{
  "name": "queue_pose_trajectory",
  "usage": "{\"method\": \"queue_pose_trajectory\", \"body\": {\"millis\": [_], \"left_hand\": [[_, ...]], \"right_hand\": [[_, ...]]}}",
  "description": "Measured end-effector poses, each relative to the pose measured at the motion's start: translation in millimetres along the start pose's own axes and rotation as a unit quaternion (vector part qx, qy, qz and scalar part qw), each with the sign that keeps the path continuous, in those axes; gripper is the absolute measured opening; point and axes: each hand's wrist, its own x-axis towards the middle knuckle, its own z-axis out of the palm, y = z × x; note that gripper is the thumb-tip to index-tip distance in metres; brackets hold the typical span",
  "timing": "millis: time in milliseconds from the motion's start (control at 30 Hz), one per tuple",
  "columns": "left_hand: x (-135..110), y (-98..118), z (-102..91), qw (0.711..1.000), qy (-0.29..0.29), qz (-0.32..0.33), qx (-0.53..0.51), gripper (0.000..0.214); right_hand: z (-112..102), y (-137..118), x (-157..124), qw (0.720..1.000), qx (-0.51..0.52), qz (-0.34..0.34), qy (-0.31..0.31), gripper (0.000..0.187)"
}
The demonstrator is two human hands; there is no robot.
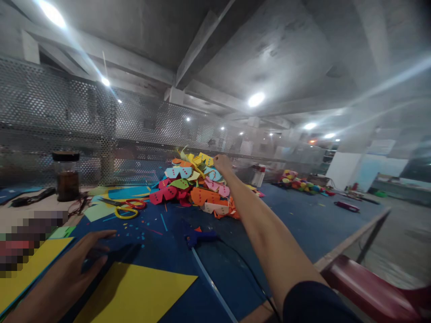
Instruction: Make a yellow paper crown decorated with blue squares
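Observation:
My right hand [221,162] reaches far forward to the top of a heap of folded paper cut-outs [205,196] in several colours, many with rows of dots. Its fingers are curled at the edge of a yellow paper cut-out [206,158]; the fingertips are partly hidden. My left hand [84,262] is open, fingers apart, above the table beside a yellow paper sheet [141,291]. A blue glue gun [198,236], with a long clear glue stick [212,282] in it, lies between the arms. Scissors with red and yellow handles [126,210] rest left of the heap.
A dark-lidded jar [67,177] of brown liquid stands at the back left. Small paper scraps dot the blue tabletop [289,229]. Further right lie another colourful heap [303,184] and a dark red object [346,207]. A red chair [370,287] stands by the right edge.

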Motion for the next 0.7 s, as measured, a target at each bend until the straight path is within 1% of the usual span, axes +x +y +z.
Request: {"method": "queue_pose_trajectory", "body": {"millis": [67, 133, 200, 233, 267, 400, 433, 467, 567, 633, 667, 700], "left_hand": [[1, -6, -1.0, 1.0, -0.03, 0.007, 0.007, 0.045], [1, -9, -0.9, 0.999, -0.04, 0.016, 0.008, 0.044], [1, -8, -0.1, 1.0, -0.012, 0.021, 0.004, 0.041], [0, -5, 0.1, 1.0, 0.003, 0.021, 0.004, 0.039], [0, -1, -0.1, 1.0, 0.005, 0.021, 0.006, 0.037], [-4, 19, -5.4, 0.999, -0.022, 0.03, 0.032, 0.037], [-5, 23, -7.3, 0.998, -0.032, 0.027, 0.044, 0.039], [-6, 26, -9.2, 0.997, -0.035, 0.033, 0.052, 0.039], [-9, 31, -13.7, 0.992, -0.066, 0.06, 0.091, 0.038], [-11, 31, -15.6, 0.987, -0.079, 0.089, 0.109, 0.04], [-12, 31, -16.4, 0.983, -0.102, 0.095, 0.118, 0.041], [-13, 30, -16.9, 0.979, -0.125, 0.098, 0.129, 0.043]], "right_hand": [[-2, 3, -1, 1.0, 0.005, -0.001, 0.002, 0.037], [-5, 5, -3, 1.0, 0.012, 0.0, 0.009, 0.037], [-8, 6, -7, 1.0, 0.021, 0.004, 0.021, 0.037], [-11, 6, -9, 0.999, 0.026, 0.006, 0.03, 0.037], [-14, 6, -12, 0.999, 0.031, 0.008, 0.04, 0.037], [-27, 0, -26, 0.995, 0.057, -0.005, 0.079, 0.036], [-29, -3, -31, 0.994, 0.066, -0.014, 0.086, 0.032], [-32, -8, -37, 0.992, 0.078, -0.032, 0.089, 0.025], [-35, -27, -67, 0.982, 0.124, -0.114, 0.08, 0.029], [-36, -39, -97, 0.97, 0.157, -0.176, 0.059, 0.024], [-37, -45, -116, 0.963, 0.172, -0.205, 0.045, 0.02], [-38, -49, -136, 0.949, 0.191, -0.248, 0.024, 0.016]]}}
